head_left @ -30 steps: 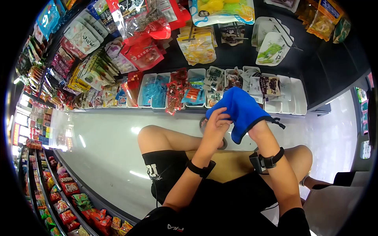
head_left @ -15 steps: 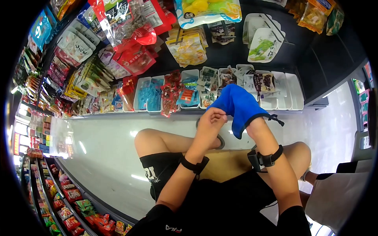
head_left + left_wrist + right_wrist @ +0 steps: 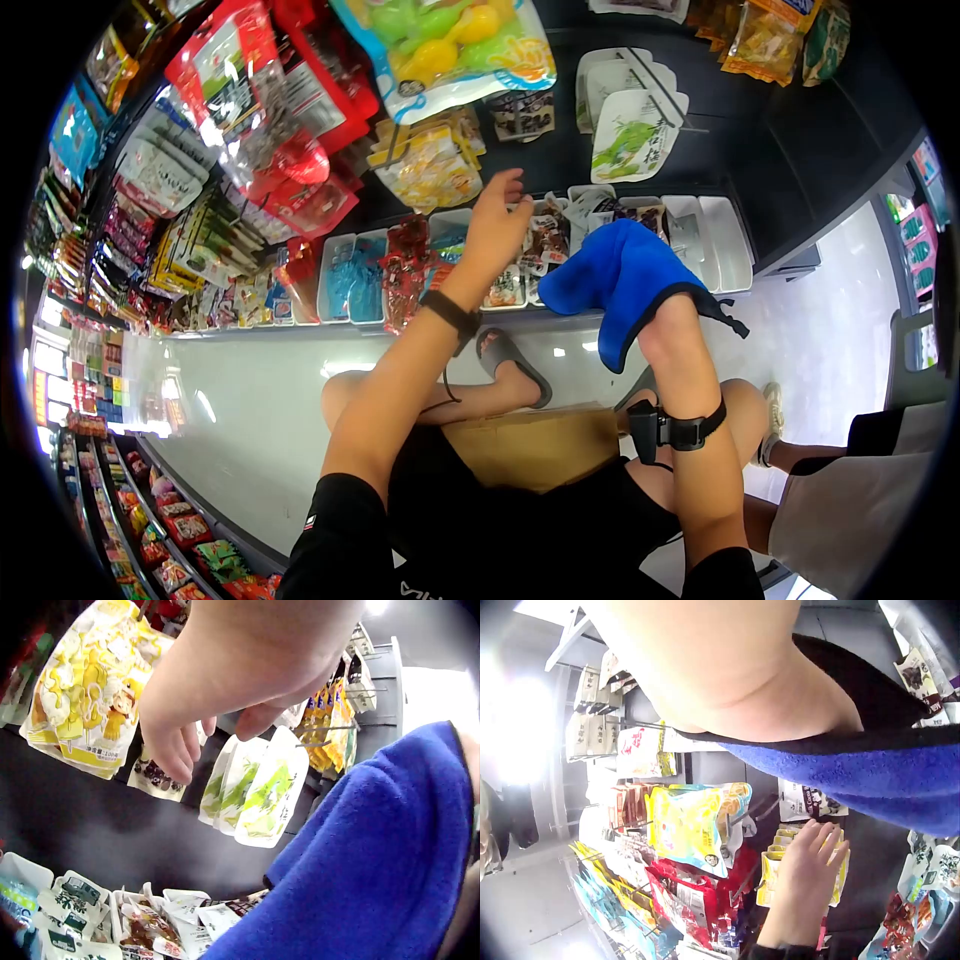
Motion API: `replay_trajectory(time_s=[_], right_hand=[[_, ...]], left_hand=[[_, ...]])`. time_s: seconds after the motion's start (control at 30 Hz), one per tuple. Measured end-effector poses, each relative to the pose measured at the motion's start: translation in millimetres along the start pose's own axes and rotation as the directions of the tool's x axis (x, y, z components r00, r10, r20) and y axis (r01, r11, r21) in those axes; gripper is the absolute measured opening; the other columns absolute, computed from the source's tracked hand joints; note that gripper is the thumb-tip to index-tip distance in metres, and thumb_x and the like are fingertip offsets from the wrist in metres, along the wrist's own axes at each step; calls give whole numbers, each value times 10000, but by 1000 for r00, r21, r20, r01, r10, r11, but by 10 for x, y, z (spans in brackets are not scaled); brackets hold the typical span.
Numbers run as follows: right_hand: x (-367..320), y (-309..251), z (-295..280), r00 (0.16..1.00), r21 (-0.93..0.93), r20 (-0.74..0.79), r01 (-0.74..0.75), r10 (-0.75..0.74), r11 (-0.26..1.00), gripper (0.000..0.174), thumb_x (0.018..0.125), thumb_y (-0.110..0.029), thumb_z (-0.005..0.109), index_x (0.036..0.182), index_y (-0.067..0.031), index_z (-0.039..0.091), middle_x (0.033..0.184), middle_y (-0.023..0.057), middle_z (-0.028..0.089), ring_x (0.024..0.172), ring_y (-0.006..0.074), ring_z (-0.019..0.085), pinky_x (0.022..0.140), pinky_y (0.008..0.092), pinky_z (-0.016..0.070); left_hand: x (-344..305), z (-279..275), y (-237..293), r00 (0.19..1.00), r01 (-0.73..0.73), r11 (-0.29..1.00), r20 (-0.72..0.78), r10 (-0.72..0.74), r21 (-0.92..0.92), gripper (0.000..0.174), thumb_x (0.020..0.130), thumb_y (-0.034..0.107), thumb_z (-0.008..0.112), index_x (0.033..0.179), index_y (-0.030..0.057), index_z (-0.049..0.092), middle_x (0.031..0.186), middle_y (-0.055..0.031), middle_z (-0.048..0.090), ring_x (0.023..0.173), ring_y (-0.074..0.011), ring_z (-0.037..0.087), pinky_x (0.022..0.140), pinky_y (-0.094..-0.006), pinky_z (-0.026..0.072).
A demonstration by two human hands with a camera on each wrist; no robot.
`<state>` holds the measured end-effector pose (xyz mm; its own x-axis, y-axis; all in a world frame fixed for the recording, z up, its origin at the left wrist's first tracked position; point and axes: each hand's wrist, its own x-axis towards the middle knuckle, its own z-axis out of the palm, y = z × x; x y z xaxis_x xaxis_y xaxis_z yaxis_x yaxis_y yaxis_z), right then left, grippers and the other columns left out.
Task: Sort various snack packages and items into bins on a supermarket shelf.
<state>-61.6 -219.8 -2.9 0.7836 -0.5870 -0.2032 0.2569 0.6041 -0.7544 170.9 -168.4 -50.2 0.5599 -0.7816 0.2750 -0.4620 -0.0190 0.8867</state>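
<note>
A blue fleece cleaning mitt (image 3: 625, 275) with black trim and a cord covers my right hand, leaving only the wrist (image 3: 672, 325) bare. Inside that cloth the fingers are hidden. My left hand (image 3: 497, 228) reaches forward over the trays, its fingers loosely bent and nothing in them. In the left wrist view its fingers hang in front of the hanging snack packs, near white-and-green pouches (image 3: 255, 787) and yellow pouches (image 3: 82, 697). The right wrist view has the left hand (image 3: 810, 866) overlapping the yellow packs.
White trays (image 3: 725, 240) of small wrapped snacks line the lower shelf. Red bags (image 3: 235, 90) and a bag with yellow and green contents (image 3: 440, 50) hang above. A brown cardboard piece (image 3: 535, 448) lies between the legs. Another person's leg (image 3: 825, 520) is at the right.
My left hand has left the mitt's edge and stretched forward toward the shelf. The mitt stays on my right hand and sits slightly lower in the head view, which has shifted.
</note>
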Motion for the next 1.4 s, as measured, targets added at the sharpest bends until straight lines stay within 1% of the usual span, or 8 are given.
replay_trajectory(time_s=[0.23,0.43,0.5,0.57,0.8,1.0,1.2,1.4], right_hand=[[79,-155,-67,971,111,-234,84,-56,990,106,975,-100,544,892,-93,609,847,20,620,763,157,586,724,287,490],[208,-257,-45,969,-84,-248,-9,-13,996,162,932,-36,499,848,-67,635,796,59,646,742,171,589,728,295,489],[300,-159,-186,971,-89,-237,-50,28,995,173,918,-23,487,840,-58,637,786,68,647,738,176,589,730,295,488],[320,-105,-315,990,-117,-129,-64,49,991,82,929,-13,582,992,26,618,917,168,710,902,285,719,860,369,566],[334,-102,-233,983,-150,-174,-94,67,984,98,901,19,596,995,20,621,937,140,707,916,258,709,886,349,548],[296,-69,-152,974,-266,-223,-100,39,959,170,914,-62,472,876,-67,637,774,30,604,732,141,550,719,271,448],[242,-97,-44,966,-178,-242,-134,89,975,157,905,-51,483,870,-69,635,772,26,599,727,137,539,707,266,443],[312,93,-127,996,-206,-61,-78,67,975,118,920,-29,543,988,25,623,911,119,653,880,270,691,844,354,549]], left_hand=[[785,248,-142,893,418,834,-7,-451,-359,778,927,117,692,1581,66,274,1498,-228,440,1347,-309,494,1078,-411,462],[1150,358,-605,901,337,634,42,-433,-696,757,955,118,663,1564,-11,233,1553,-250,332,1448,-371,359,1188,-469,380],[1259,399,-876,904,311,352,159,-397,-883,602,986,125,626,1472,-65,325,1498,-247,382,1466,-392,330,1209,-482,355],[1264,465,-1036,917,286,317,163,-364,-904,479,1018,138,587,1386,-93,383,1452,-242,413,1479,-389,311,1230,-479,334],[1228,536,-1081,924,266,154,206,-322,-951,504,1030,142,591,1423,-74,361,1519,-234,359,1508,-359,267,1264,-472,294],[1155,596,-1035,846,315,132,215,-487,-940,199,993,164,681,1164,78,625,1046,-47,535,1151,-236,545,1133,-428,419],[871,512,-847,832,331,81,250,-494,-940,133,959,197,741,983,114,640,924,5,566,914,-167,568,955,-379,463],[638,442,-527,855,319,36,271,-442,-947,154,937,185,765,918,107,634,822,15,581,775,-142,569,785,-331,480]])
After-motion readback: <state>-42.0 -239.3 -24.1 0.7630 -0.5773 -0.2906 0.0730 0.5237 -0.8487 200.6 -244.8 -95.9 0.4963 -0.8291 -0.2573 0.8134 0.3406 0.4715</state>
